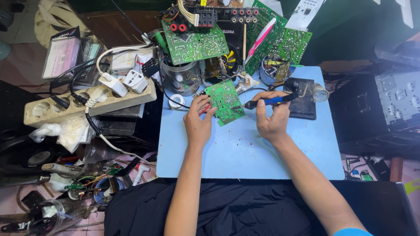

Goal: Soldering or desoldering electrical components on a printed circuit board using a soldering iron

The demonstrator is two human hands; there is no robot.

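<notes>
My left hand (197,122) grips a small green circuit board (225,100) by its left edge and holds it tilted above the blue work surface (236,153). A red part shows between my fingers at that edge. My right hand (272,119) is closed around a soldering iron with a blue and black handle (273,101). Its tip points left and touches the right side of the board.
A beige power strip (83,105) with white plugs and cables lies at the left. Larger green circuit boards (194,43), a clear jar (181,78) and a coiled iron stand on a dark pad (308,98) crowd the back. Black cloth (245,209) covers my lap.
</notes>
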